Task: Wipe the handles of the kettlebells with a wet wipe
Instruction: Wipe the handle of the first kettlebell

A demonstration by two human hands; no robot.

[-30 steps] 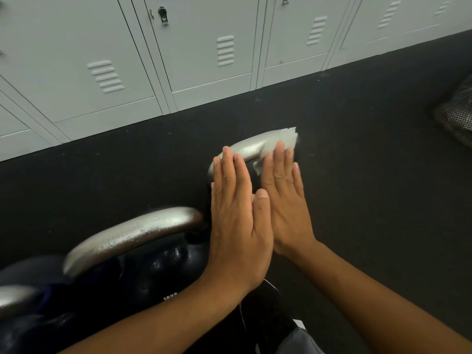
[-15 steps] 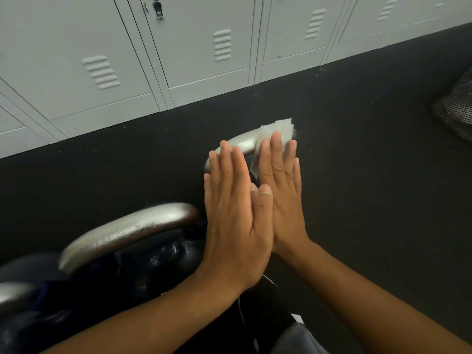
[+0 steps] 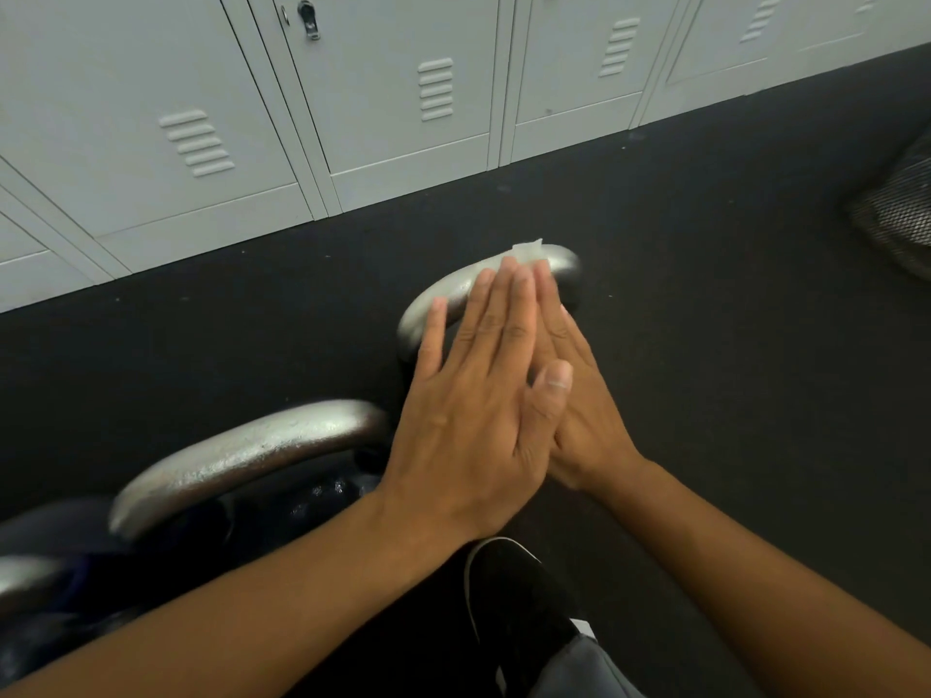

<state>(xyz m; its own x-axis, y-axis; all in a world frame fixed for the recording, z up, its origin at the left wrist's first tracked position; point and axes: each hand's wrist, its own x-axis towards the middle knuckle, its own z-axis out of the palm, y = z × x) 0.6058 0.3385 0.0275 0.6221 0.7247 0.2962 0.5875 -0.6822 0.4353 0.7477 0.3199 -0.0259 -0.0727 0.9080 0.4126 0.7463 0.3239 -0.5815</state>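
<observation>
A: Grey lockers (image 3: 383,103) along the back, dark rubber floor (image 3: 705,254), mesh bag (image 3: 902,219) far right. What's in hand?

B: Wiping. Far kettlebell handle (image 3: 448,299) has the wet wipe (image 3: 529,251) pressed on its top, toward the right end. Only a white corner shows past the fingertips.

A: Hands?

B: Both flat, fingers straight, nothing gripped. Right hand (image 3: 579,395) presses the wipe onto the handle; left hand (image 3: 468,405) lies partly over it, fingers reaching the same bar. Neither is curled round anything.

A: Other handles?

B: Near kettlebell handle (image 3: 242,455) sits low left, just beside the left wrist, no wipe on it. Third handle (image 3: 20,576) cut off at the left edge. Black shoe (image 3: 514,596) at the bottom.

A: Next move?

B: My guess: slide the wipe along the bar to the left end, and wrap it under, since flat palms only reach the top. Then shift to the near handle. Can't tell which handles are already clean.
</observation>
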